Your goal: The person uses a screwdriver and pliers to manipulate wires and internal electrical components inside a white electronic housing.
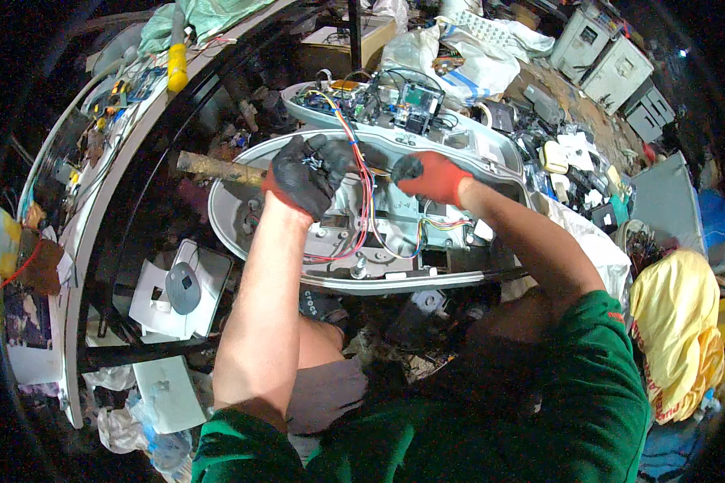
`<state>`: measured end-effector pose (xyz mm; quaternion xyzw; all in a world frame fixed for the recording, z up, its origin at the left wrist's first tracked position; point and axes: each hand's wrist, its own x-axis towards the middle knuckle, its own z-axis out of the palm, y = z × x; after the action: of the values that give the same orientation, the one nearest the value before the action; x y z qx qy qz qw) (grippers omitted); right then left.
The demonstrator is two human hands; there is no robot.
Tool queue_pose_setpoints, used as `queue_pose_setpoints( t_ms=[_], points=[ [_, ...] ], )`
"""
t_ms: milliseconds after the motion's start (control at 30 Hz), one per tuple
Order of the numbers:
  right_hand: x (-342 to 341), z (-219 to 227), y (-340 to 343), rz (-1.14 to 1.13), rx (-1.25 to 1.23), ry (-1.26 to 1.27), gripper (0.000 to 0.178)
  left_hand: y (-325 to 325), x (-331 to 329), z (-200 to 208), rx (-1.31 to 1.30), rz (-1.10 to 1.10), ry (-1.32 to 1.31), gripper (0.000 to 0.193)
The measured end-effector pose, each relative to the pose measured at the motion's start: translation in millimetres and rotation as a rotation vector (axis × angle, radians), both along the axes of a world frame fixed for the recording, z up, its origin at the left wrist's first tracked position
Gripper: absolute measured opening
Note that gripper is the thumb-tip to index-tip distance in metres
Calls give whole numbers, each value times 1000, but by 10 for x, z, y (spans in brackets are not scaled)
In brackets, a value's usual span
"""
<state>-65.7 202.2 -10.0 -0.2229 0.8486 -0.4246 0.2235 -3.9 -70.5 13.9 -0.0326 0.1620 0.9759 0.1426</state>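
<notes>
My left hand (306, 173), in a black glove with a red cuff, is cupped with curled fingers around small shiny metal pieces (311, 163), perhaps screws. My right hand (431, 175), in a red and black glove, is closed over the open grey casing (242, 229); what it pinches is hidden. A bundle of coloured wires (366, 197) runs between my hands, from the casing up to its other half (491, 149), which carries circuit boards (417, 101). Beside my left hand a rough wooden stick (217, 167) lies across the casing's rim, its far end hidden.
A pile of electronic parts (560, 153) lies to the right, near a yellow sack (677, 330). White sacks (459, 56) and old metal boxes (616, 72) stand behind. Along the left runs a white-edged bench (109, 217) with loose parts. White plastic panels (169, 394) lie at lower left.
</notes>
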Motion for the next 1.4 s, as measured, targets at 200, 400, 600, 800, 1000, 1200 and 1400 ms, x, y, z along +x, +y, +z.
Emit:
queue_pose_setpoints(
  t_ms=[200, 400, 600, 800, 1000, 1200, 1400],
  points=[
    [258, 976, -334, 124, -146, 403, 32, 531, 56, 172, -154, 98, -229, 40],
    [510, 1018, -559, 231, 161, 711, 42, 689, 41, 58, -195, 72, -131, 35],
    [408, 982, -483, 134, -38, 766, 39, 738, 46, 191, -214, 70, -74, 31],
    [389, 1000, -457, 92, -40, 779, 29, 702, 39, 221, -133, 18, -108, 36],
    [186, 896, -253, -13, -195, 620, 31, 432, 20, 131, -26, 147, -221, 40],
    [151, 29, -48, 353, 626, 698, 36, 277, -55, 191, -147, 357, -249, 32],
    [84, -160, -138, 476, 858, 544, 21, 320, 4, 284, -164, 366, -270, 19]
  ],
)
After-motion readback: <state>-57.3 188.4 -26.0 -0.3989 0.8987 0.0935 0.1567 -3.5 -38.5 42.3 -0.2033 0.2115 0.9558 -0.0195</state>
